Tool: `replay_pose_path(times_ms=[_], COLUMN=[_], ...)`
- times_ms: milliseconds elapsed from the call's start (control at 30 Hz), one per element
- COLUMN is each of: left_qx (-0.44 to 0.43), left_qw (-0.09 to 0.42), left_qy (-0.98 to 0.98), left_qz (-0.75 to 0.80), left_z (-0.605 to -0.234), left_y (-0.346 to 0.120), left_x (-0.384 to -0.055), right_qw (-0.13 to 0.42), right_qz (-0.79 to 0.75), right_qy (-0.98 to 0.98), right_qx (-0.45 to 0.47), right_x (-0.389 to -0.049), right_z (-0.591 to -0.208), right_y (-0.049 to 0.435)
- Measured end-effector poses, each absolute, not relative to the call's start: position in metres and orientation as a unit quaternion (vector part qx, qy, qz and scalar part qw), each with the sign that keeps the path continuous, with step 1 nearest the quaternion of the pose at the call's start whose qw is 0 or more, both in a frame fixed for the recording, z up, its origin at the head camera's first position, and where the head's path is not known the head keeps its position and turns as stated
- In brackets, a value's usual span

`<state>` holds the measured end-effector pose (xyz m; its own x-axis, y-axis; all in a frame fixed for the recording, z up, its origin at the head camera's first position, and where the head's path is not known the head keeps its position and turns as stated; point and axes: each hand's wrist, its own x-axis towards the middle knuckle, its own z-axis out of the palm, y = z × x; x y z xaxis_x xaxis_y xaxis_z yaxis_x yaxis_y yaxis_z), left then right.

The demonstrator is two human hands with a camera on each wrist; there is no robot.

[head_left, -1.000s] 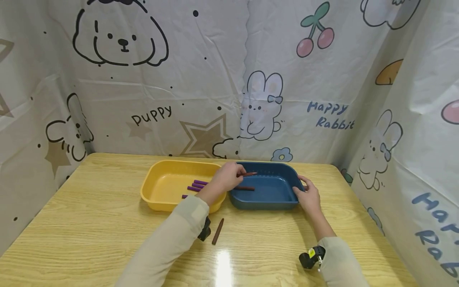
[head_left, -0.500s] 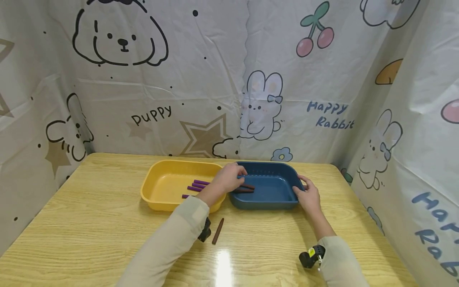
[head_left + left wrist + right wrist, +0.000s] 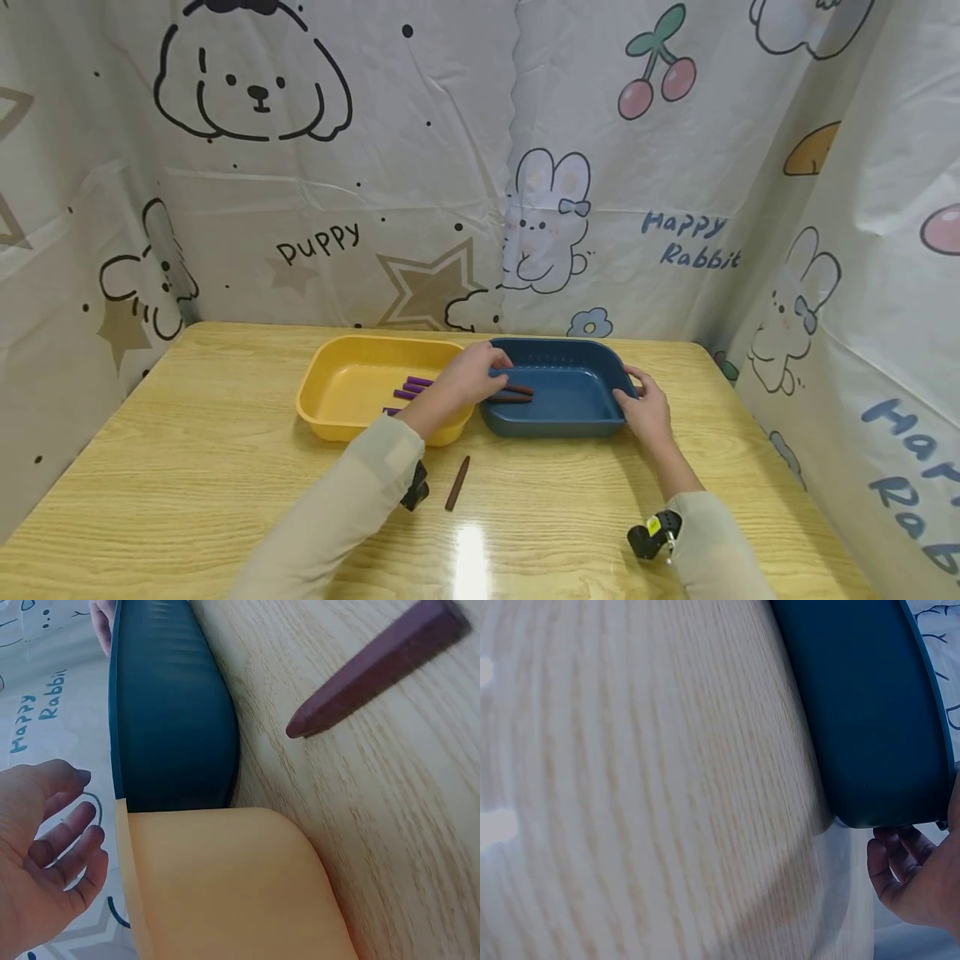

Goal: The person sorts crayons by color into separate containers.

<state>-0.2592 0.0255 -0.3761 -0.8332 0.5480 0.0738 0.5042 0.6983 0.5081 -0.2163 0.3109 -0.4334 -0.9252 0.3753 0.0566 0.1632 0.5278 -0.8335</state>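
Note:
My left hand [image 3: 467, 377] hovers above where the yellow bin [image 3: 333, 430] and the blue bin [image 3: 555, 430] meet. Nothing is between its loosely bent fingers, as the left wrist view also shows. Two brown crayons [image 3: 517, 399] lie below it in the blue bin, their left ends hidden by the hand. At the blue bin's right end my right hand [image 3: 647, 408] grips the rim, thumb on the inner side and fingers outside. Several purple crayons [image 3: 408, 395] lie in the yellow bin, partly covered by my left forearm. Another brown crayon [image 3: 375, 671] rests on the table in front of the bins.
Both bins stand side by side near the back of the wooden table [image 3: 555, 517]. A printed cloth [image 3: 420, 183] hangs behind the table and along its sides. Each wrist carries a small black camera [image 3: 651, 537].
My left hand has let go of a brown crayon, which now lies beside the other one in the blue bin. The left forearm has drawn slightly leftward. My right hand keeps its grip.

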Motion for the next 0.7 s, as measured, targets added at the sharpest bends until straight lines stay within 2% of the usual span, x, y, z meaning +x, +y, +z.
replay_pose_path(times_ms=[400,700], left_qx=[0.29,0.297], left_qw=[0.053,0.022], left_qy=[0.908,0.908], left_qz=[0.297,0.296], left_z=[-0.377,-0.375], left_y=[0.012,-0.002], left_x=[-0.243,-0.228], right_qw=[0.095,0.1], right_qz=[0.453,0.452], right_qy=[-0.871,-0.871], right_qx=[-0.165,-0.164], right_x=[-0.218,-0.218], right_z=[-0.433,-0.434], right_y=[0.312,0.312])
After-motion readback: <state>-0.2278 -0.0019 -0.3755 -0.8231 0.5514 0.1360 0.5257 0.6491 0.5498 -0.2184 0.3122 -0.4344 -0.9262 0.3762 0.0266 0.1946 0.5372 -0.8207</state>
